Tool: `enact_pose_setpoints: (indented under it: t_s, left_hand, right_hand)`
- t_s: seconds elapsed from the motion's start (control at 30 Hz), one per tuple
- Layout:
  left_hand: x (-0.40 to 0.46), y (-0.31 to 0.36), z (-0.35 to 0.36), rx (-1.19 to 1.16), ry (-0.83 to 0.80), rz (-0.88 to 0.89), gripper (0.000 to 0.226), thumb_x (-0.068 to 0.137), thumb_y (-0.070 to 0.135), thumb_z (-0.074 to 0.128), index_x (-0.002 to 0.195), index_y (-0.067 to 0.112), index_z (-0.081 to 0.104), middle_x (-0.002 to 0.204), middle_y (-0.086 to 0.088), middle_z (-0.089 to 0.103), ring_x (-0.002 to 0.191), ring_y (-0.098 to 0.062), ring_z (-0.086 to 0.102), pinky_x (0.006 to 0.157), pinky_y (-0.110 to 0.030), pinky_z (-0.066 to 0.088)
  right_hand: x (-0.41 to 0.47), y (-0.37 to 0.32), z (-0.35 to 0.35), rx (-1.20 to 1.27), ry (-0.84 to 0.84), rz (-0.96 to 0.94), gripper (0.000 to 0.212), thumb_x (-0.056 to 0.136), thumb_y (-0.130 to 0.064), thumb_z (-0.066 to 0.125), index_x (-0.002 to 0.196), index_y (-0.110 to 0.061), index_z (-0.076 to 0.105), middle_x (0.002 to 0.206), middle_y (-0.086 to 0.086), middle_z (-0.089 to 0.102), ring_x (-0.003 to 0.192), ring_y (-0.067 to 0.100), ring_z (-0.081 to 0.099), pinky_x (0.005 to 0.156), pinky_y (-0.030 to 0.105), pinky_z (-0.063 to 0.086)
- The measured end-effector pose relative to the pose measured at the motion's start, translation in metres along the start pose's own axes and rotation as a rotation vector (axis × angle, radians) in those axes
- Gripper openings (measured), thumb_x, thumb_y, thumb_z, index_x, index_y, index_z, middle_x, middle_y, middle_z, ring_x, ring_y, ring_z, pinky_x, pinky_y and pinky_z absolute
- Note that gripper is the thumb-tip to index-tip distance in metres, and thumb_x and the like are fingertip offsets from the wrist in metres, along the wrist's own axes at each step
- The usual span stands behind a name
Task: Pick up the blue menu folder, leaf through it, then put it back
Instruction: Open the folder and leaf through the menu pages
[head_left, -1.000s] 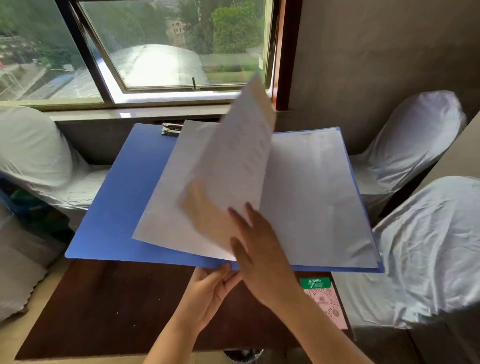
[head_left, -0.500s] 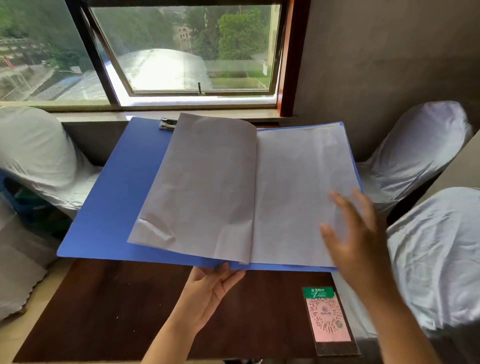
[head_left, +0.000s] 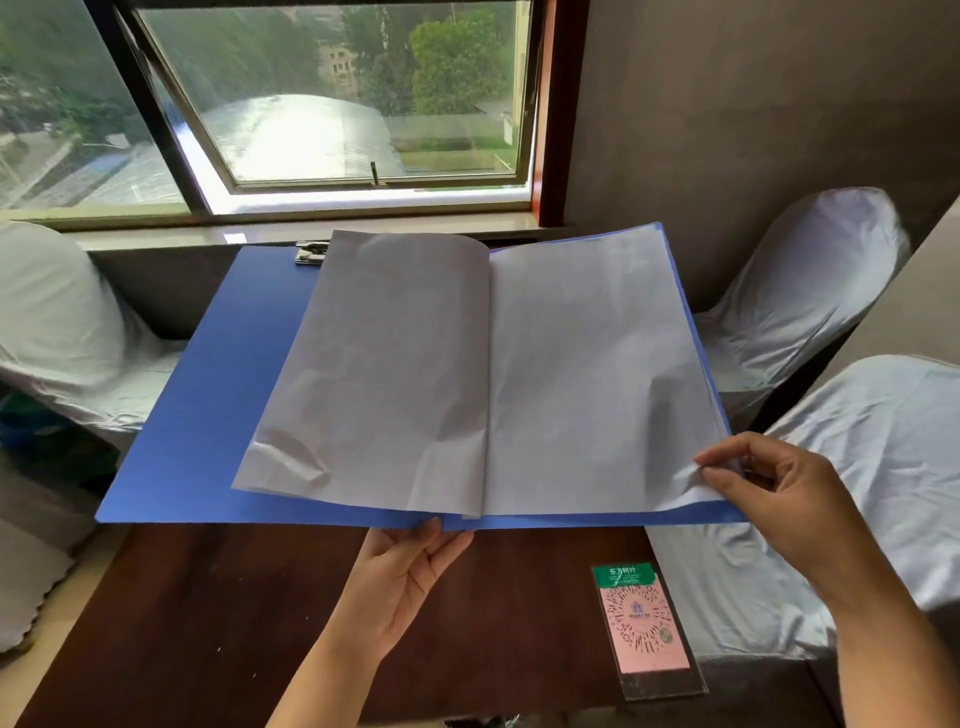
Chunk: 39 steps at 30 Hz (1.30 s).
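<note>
The blue menu folder (head_left: 218, 395) lies open and is held in the air above the dark wooden table (head_left: 223, 613). White pages are spread on both sides of its spine. My left hand (head_left: 400, 577) supports the folder from below at the bottom of the spine, fingers under the cover. My right hand (head_left: 779, 493) pinches the lower right corner of the right-hand page (head_left: 587, 374) between thumb and forefinger; the paper is crinkled there. A metal clip (head_left: 310, 253) shows at the folder's top left.
A pink and green QR-code card (head_left: 644, 623) in a clear holder lies on the table's right side. Chairs in white covers stand at the left (head_left: 57, 332) and right (head_left: 810, 291), (head_left: 872, 467). A window (head_left: 332, 104) and its sill are behind the table.
A page that my right hand was turning now lies flat on the left. My right hand swung back to the right and took hold of the lower right page corner. The left hand stayed put.
</note>
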<state>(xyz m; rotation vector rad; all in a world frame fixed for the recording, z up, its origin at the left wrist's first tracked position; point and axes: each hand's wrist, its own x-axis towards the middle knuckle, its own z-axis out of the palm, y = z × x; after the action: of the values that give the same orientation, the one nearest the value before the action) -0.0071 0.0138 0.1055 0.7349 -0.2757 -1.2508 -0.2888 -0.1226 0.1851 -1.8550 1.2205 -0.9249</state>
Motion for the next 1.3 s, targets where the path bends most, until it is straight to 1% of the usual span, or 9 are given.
enact_pose_setpoints:
  t_s: [0.17, 0.4, 0.6, 0.73, 0.83, 0.9, 1.03, 1.2, 1.3]
  left_hand:
    - [-0.001, 0.001, 0.000, -0.004, 0.007, 0.006, 0.045, 0.073, -0.007, 0.055, 0.111, 0.015, 0.058, 0.101, -0.014, 0.073, 0.095, -0.033, 0.069, 0.067, -0.037, 0.059]
    - [-0.002, 0.001, -0.002, -0.017, 0.024, 0.002, 0.042, 0.072, -0.007, 0.054, 0.109, 0.013, 0.058, 0.097, -0.014, 0.074, 0.092, -0.033, 0.070, 0.066, -0.037, 0.059]
    - [-0.002, 0.000, -0.003, -0.010, 0.034, 0.016, 0.039, 0.071, -0.007, 0.054, 0.104, 0.011, 0.061, 0.094, -0.013, 0.075, 0.090, -0.031, 0.071, 0.065, -0.036, 0.060]
    - [-0.001, -0.001, -0.003, -0.016, 0.028, 0.018, 0.040, 0.072, -0.007, 0.053, 0.105, 0.013, 0.060, 0.096, -0.013, 0.075, 0.092, -0.031, 0.070, 0.065, -0.036, 0.060]
    - [-0.001, -0.003, -0.003, -0.014, 0.021, 0.024, 0.040, 0.072, -0.006, 0.054, 0.106, 0.013, 0.060, 0.098, -0.013, 0.074, 0.093, -0.032, 0.070, 0.066, -0.036, 0.060]
    - [-0.001, -0.004, -0.002, -0.012, 0.016, 0.021, 0.039, 0.072, -0.005, 0.054, 0.106, 0.013, 0.061, 0.100, -0.014, 0.074, 0.095, -0.033, 0.069, 0.066, -0.036, 0.060]
    - [0.000, -0.009, -0.001, -0.019, -0.010, 0.014, 0.040, 0.073, -0.006, 0.054, 0.106, 0.015, 0.063, 0.103, -0.015, 0.073, 0.096, -0.033, 0.068, 0.067, -0.037, 0.059]
    - [-0.003, -0.011, 0.006, 0.031, -0.080, 0.031, 0.041, 0.074, -0.004, 0.059, 0.110, 0.015, 0.066, 0.106, -0.017, 0.072, 0.096, -0.032, 0.068, 0.073, -0.035, 0.058]
    - [-0.010, -0.010, 0.009, 0.094, -0.081, 0.066, 0.047, 0.070, 0.005, 0.067, 0.116, 0.011, 0.060, 0.094, -0.013, 0.075, 0.084, -0.023, 0.072, 0.066, -0.029, 0.058]
  right_hand:
    - [0.000, -0.006, 0.010, -0.098, 0.076, -0.065, 0.023, 0.080, -0.004, 0.067, 0.073, -0.026, 0.063, 0.084, -0.002, 0.065, 0.080, 0.013, 0.061, 0.056, 0.003, 0.045]
    - [0.000, -0.015, 0.021, -0.330, 0.239, -0.198, 0.011, 0.074, -0.002, 0.072, 0.078, -0.010, 0.067, 0.108, 0.015, 0.053, 0.103, 0.028, 0.046, 0.076, 0.035, 0.043]
    - [-0.004, -0.031, 0.024, -0.181, 0.200, -0.302, 0.017, 0.079, -0.002, 0.067, 0.084, -0.018, 0.061, 0.087, -0.002, 0.062, 0.079, 0.014, 0.060, 0.064, 0.012, 0.047]
    - [-0.006, -0.037, 0.038, 0.442, 0.187, -0.082, 0.029, 0.088, -0.013, 0.055, 0.105, -0.036, 0.056, 0.090, -0.021, 0.071, 0.089, 0.005, 0.067, 0.068, 0.011, 0.053]
    - [-0.003, -0.043, 0.051, 1.237, 0.025, 0.091, 0.033, 0.091, -0.034, 0.043, 0.122, -0.028, 0.054, 0.107, -0.007, 0.071, 0.099, 0.014, 0.066, 0.077, 0.027, 0.056]
    - [-0.001, -0.049, 0.064, 1.378, -0.037, 0.185, 0.035, 0.093, -0.038, 0.038, 0.110, -0.020, 0.062, 0.098, 0.000, 0.073, 0.092, 0.019, 0.068, 0.072, 0.030, 0.057]
    - [0.003, -0.071, 0.101, 0.677, -0.123, 0.325, 0.029, 0.094, -0.008, 0.038, 0.074, -0.010, 0.058, 0.057, -0.001, 0.062, 0.052, 0.013, 0.058, 0.047, 0.023, 0.046]
    - [-0.013, -0.081, 0.144, -0.144, -0.195, -0.242, 0.043, 0.092, -0.035, 0.039, 0.135, -0.027, 0.034, 0.141, 0.005, 0.040, 0.126, 0.017, 0.037, 0.104, 0.037, 0.035]
    - [-0.024, -0.087, 0.164, -0.296, -0.223, -0.333, 0.052, 0.094, -0.044, 0.033, 0.142, -0.036, 0.015, 0.156, 0.006, 0.014, 0.142, 0.021, 0.012, 0.114, 0.042, 0.016]
